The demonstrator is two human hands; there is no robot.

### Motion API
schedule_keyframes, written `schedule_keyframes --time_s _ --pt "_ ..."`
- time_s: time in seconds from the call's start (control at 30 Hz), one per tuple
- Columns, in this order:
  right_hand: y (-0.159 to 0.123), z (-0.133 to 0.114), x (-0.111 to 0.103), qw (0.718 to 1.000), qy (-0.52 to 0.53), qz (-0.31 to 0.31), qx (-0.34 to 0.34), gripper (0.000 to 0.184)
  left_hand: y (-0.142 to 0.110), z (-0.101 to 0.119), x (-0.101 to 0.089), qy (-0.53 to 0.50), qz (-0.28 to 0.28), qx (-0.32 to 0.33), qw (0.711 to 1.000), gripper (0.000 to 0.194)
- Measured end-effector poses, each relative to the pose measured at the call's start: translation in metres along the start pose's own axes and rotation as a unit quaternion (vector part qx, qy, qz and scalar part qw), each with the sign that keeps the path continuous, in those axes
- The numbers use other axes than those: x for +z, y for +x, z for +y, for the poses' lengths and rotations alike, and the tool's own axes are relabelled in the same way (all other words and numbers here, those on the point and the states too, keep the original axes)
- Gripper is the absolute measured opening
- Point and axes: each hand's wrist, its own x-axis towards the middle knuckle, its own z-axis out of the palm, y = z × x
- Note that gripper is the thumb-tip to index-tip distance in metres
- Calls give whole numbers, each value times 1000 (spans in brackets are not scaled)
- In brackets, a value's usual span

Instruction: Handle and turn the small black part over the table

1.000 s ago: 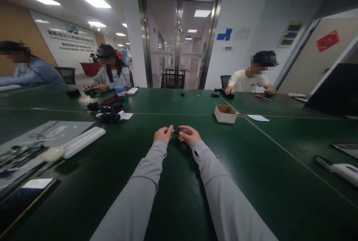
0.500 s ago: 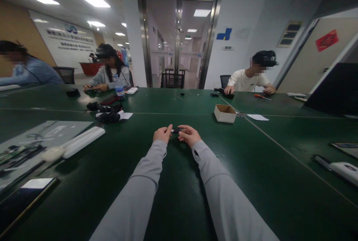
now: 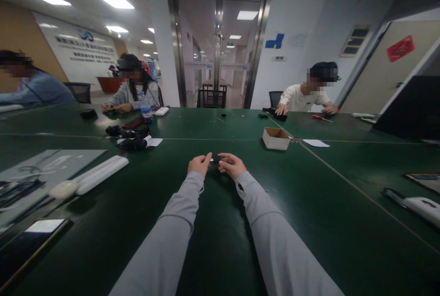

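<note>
Between my two hands, just above the green table (image 3: 220, 222), is a small dark object (image 3: 216, 160) with a shiny, silvery part toward its left end. Its exact kind is too small to make out. My left hand (image 3: 198, 164) pinches the left end between thumb and fingers. The right end sits in the fingertips of my right hand (image 3: 233, 165), which cover part of it. Both hands are closed on this one piece, with the arms stretched forward.
A small open cardboard box (image 3: 276, 139) stands ahead to the right, beside a white paper (image 3: 316, 143). On the left lie a white elongated device (image 3: 103, 174), a phone (image 3: 32, 250) and black gear (image 3: 132, 142). A water bottle (image 3: 145, 107) stands farther back. Several people sit across the table.
Both hands keep their hold on the small dark object and have hardly moved. The camera view has shifted very slightly.
</note>
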Motion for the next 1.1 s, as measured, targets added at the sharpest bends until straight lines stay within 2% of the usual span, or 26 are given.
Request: schedule_keyframes --time_s 0.1,0.23,0.3,0.4,0.53,0.63,0.77,0.87,1.0,1.1 --pt "0 0 0 1000 11 14 1 43 4 -7 6 -62 -3 16 998 41" --pt "2 1 -1 999 27 37 6 42 8 -11 11 -183 -32 73 980 30" --pt "3 3 -2 999 33 37 9 41 9 -11 12 -204 -48 46 977 36" --pt "4 5 -3 999 38 30 9 38 9 -11 12 -190 -61 7 980 37" --pt "5 5 -3 998 41 37 16 34 9 -12 11 -195 -45 63 978 33" --pt "5 4 -2 998 44 44 21 32 8 -12 11 -200 -59 38 977 29" --pt "4 3 -1 997 49 50 21 29 9 -12 11 -196 -50 60 977 32" --pt "3 1 0 997 49 53 23 28 10 -13 11 -186 -65 40 980 32" --pt "3 0 1 997 49 54 26 27 10 -17 10 -156 -68 84 982 26" --pt "2 0 1 997 52 52 28 28 10 -19 9 -137 -53 82 986 25"
